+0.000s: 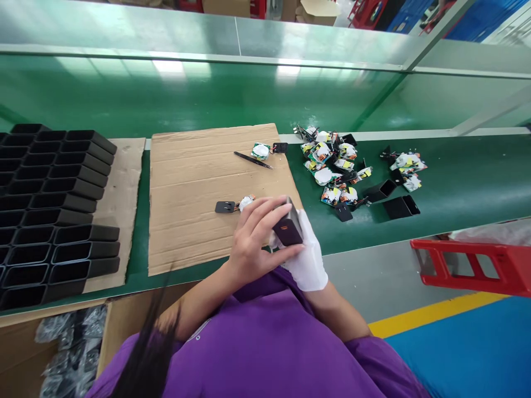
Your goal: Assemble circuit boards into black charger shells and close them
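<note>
Over the front right of a cardboard sheet [186,166], both hands are around a black rectangular plastic housing [289,228]. My bare left hand [257,229] has its fingers across the top and its thumb along the lower edge. My right hand [309,260], in a white glove, grips the housing from the right, its fingers mostly hidden behind it. Just beyond my left hand, a circuit board with white filler [246,202] is wired to a black plug plate [224,207]. Farther back lie a second circuit board [261,150] and black tweezers [252,160].
Rows of black empty housings [53,204] stand at the left. A pile of wired circuit boards [327,160] lies right of the cardboard, with two loose black housings [379,191] beside it. A red stool [477,265] stands at the right; a box of bagged parts [74,348] is below left.
</note>
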The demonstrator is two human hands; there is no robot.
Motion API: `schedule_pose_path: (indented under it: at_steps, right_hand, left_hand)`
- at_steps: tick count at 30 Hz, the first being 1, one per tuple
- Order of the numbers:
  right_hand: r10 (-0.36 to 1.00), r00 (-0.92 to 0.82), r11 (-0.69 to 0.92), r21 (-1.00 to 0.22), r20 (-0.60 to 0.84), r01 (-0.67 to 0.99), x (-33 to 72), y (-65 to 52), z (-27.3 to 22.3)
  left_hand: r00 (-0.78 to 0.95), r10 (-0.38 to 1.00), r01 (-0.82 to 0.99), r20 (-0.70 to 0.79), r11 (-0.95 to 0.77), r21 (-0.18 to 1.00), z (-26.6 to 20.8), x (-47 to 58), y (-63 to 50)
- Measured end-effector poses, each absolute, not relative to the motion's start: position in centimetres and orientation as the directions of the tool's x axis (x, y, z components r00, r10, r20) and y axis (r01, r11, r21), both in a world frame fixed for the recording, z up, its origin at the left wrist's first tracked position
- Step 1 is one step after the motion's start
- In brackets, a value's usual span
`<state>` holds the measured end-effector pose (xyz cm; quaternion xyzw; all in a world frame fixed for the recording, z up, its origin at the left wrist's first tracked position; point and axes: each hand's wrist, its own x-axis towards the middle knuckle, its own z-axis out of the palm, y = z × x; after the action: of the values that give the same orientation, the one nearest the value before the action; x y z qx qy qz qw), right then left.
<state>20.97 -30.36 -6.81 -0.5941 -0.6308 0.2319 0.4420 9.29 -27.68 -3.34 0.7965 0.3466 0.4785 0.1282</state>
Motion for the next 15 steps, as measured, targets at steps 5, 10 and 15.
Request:
schedule_pose_path:
  at_steps: [5,10,15]
  right_hand:
    - [0.875,0.358,0.187,-0.91,0.325,0.369,21.7,-30.7,-4.7]
    - [0.878,0.213,0.269,-0.81,0.428,0.52,21.6,-30.6,-3.6]
    - [0.932,-0.003,0.296,-0.755,0.363,0.585,22.5,-29.6,-1.8]
  left_hand:
    - [0.363,0.763,0.412,0.535,-0.646,0.643,-4.2,8.4,-27.9]
    - [0.42,0.835,0.329,0.356,-0.506,0.798,-5.1,8.1,-28.1]
    - [0.446,0.831,0.294,0.334,-0.488,0.822,-5.5,7.9,-27.8]
